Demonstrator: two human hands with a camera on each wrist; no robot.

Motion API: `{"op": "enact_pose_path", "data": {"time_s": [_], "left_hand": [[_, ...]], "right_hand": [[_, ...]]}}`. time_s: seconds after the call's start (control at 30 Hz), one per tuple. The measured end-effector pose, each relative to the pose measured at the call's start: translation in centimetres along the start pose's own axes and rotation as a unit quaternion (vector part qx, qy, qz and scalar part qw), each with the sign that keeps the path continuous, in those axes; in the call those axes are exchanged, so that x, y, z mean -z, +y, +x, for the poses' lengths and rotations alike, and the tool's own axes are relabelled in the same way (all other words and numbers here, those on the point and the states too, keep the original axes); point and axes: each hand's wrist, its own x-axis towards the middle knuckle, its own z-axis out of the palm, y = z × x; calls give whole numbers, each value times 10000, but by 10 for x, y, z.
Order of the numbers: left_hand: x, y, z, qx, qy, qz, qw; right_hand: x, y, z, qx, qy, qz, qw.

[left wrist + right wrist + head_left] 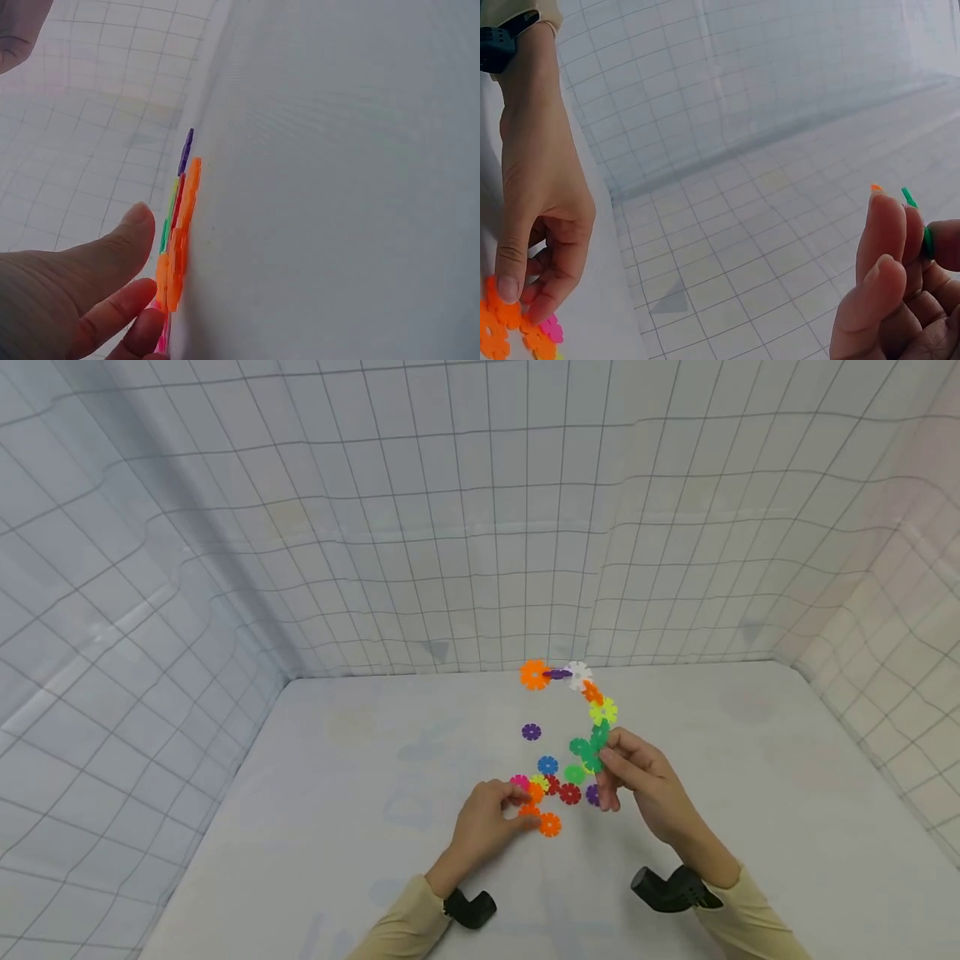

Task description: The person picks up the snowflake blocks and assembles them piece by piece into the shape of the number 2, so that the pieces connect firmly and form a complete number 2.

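Note:
My right hand pinches a curved chain of linked plastic snowflake discs by its green end. From there it arcs up and left through yellow, orange, white and purple to an orange disc. In the right wrist view, thumb and finger meet on a green disc; most of the chain is out of sight. My left hand is at the loose discs, its thumb apart from its fingers and its fingertips at the orange ones. A pink disc is partly behind those fingers.
Between the hands lie loose discs, among them red, blue and light green. One purple disc sits farther back. The white table meets grid-patterned curtains at the back and sides.

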Motion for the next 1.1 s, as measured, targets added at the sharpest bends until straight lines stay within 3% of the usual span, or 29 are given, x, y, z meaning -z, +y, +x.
{"op": "enact_pose_path", "data": {"time_s": [0.23,0.4,0.63,0.8,0.9,1.1], "left_hand": [[-3,0,-1,-152,-30,538,9984],[-3,1,-2,-150,-52,572,9982],[-2,-2,-1,-207,-40,395,9990],[0,-4,1,-290,-26,374,9989],[0,-5,2,-248,-81,310,9992],[3,-8,2,-80,-184,-71,9998]], "right_hand": [[0,-5,-1,-73,-168,336,9993],[-1,-7,-3,-146,-423,1066,9933],[1,-6,-2,259,-1082,2250,9680],[0,-5,1,453,-1403,2753,9500],[0,-6,0,429,-1331,2607,9552],[-2,-8,-5,39,-762,1651,9833]]}}
